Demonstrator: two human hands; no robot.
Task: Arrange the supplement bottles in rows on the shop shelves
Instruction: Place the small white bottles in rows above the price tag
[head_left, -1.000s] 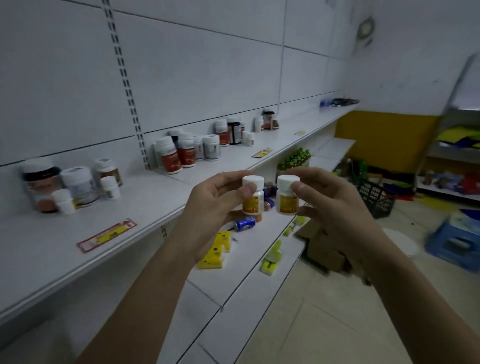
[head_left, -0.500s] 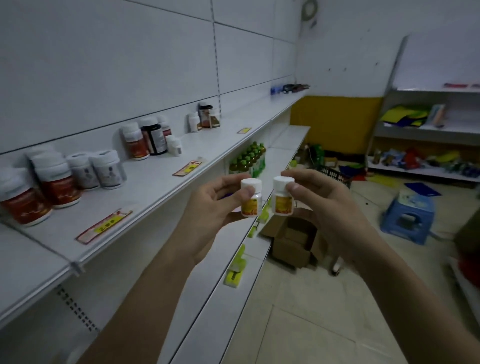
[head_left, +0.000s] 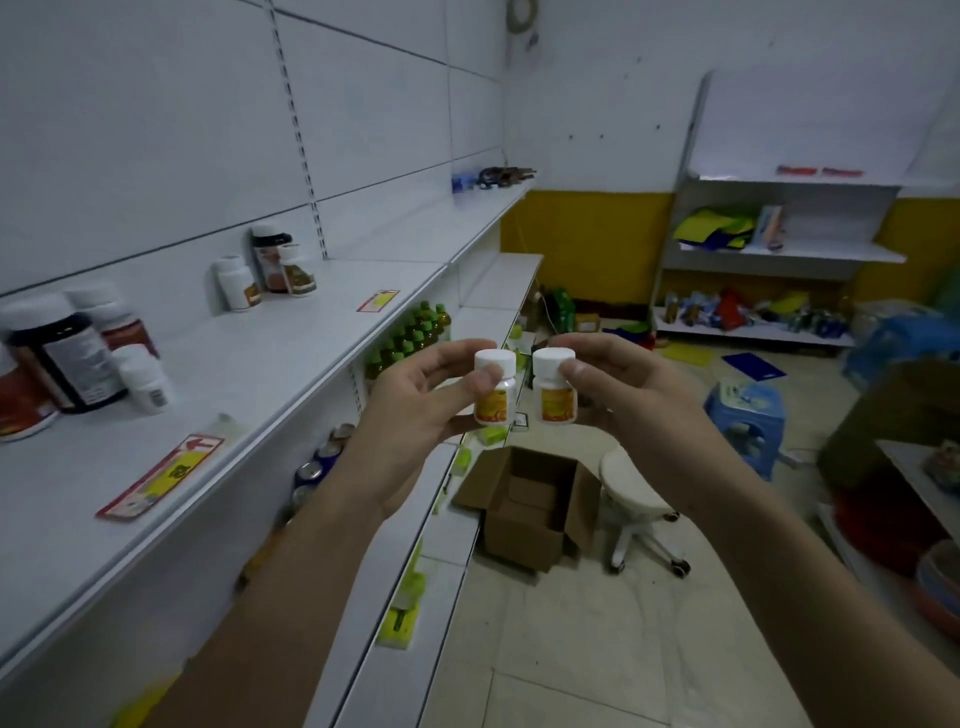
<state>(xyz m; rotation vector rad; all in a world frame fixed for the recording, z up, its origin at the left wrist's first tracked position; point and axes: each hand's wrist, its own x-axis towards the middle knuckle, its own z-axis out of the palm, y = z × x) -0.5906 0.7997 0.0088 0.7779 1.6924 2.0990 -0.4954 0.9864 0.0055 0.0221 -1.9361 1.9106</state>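
I hold two small white bottles with orange-yellow labels upright, side by side, in front of me. My left hand (head_left: 423, 402) grips the left bottle (head_left: 494, 387); my right hand (head_left: 626, 395) grips the right bottle (head_left: 555, 385). Both hang in the air beyond the front edge of the white upper shelf (head_left: 291, 364). On that shelf stand other supplement bottles: a dark one with small white ones (head_left: 78, 358) at the far left, and a group of three (head_left: 270, 267) further along by the back panel.
Red-yellow price tags (head_left: 161, 475) lie on the shelf. Green-capped bottles (head_left: 415, 332) and cans (head_left: 317, 467) fill the lower shelf. On the floor are an open cardboard box (head_left: 530, 504), a white wheeled stool (head_left: 634, 499) and a blue plastic stool (head_left: 748, 415). Cluttered shelves stand at the far right.
My view has swung right along the aisle; the shelf bottles slid left in frame. Both hands still hold the two bottles together in the same pose.
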